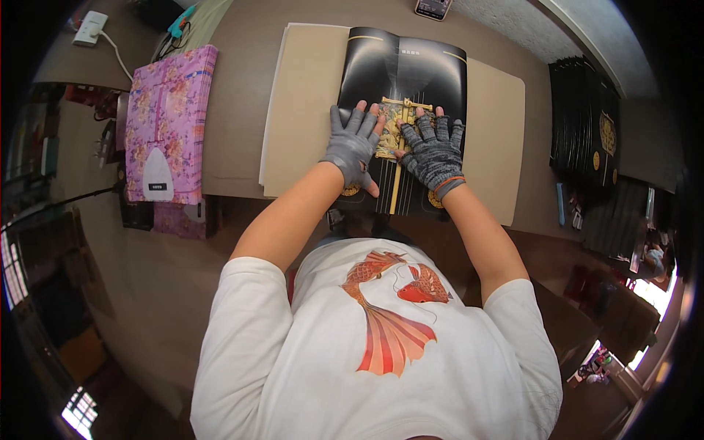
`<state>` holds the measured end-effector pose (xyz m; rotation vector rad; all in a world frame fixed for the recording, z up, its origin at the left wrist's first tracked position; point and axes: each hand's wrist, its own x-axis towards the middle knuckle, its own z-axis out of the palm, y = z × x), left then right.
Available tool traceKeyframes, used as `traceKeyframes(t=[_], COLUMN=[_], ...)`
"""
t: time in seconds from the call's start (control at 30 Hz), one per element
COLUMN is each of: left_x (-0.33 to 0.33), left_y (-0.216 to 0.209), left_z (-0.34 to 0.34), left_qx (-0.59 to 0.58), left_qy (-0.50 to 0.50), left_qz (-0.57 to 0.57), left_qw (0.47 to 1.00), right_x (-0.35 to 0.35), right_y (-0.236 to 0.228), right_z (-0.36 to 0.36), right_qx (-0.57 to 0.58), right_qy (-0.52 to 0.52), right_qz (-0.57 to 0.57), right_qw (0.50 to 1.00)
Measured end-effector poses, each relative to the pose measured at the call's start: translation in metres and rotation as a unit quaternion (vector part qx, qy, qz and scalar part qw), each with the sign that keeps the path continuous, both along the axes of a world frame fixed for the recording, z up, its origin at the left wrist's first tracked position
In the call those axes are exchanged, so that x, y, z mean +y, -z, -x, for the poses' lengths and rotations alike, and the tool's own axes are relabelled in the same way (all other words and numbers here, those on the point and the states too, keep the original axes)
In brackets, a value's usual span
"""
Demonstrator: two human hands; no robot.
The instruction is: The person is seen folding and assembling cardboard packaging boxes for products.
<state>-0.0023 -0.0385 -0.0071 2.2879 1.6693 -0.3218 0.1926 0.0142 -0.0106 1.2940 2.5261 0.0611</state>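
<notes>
A glossy black printed sheet [374, 66] with gold artwork lies before me, a crease or fold running near its middle. Its near end reaches the table's front edge. My left hand [353, 147], in a grey fingerless glove, rests flat on its left side with fingers spread. On the right side my right hand [433, 150] lies flat too, in a darker knitted fingerless glove with an orange band at the wrist. Neither hand grips anything. Beneath the sheet are tan cardboard pieces [493, 132], sticking out on both sides.
A pink floral folded item [169, 125] lies at the left table edge. Behind it are a white power strip [89, 29] with a cable and a teal-handled tool [180, 22]. A phone [433, 7] is at the far edge. A stack of black printed pieces [583, 125] stands at right.
</notes>
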Motion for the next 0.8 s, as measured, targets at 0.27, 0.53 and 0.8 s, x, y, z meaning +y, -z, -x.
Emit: traceKeyframes(t=[0.27, 0.53, 0.8], left_x=[0.003, 0.0016, 0.0002], left_y=[-0.0022, -0.0066, -0.0014], left_z=[-0.0022, -0.0032, 0.0], left_qx=[0.022, 0.019, 0.006], left_qy=[0.004, -0.006, 0.007], left_qz=[0.017, 0.027, -0.004], left_qw=[1.0, 0.999, 1.0], right_x=[0.0021, 0.0016, 0.0002], right_y=[0.0, 0.0024, 0.0076], right_z=[0.0005, -0.0012, -0.0033], right_qx=[-0.003, 0.005, 0.013], right_qy=[-0.003, 0.0, -0.007], right_qz=[0.007, 0.018, 0.006], right_qw=[1.0, 1.0, 1.0])
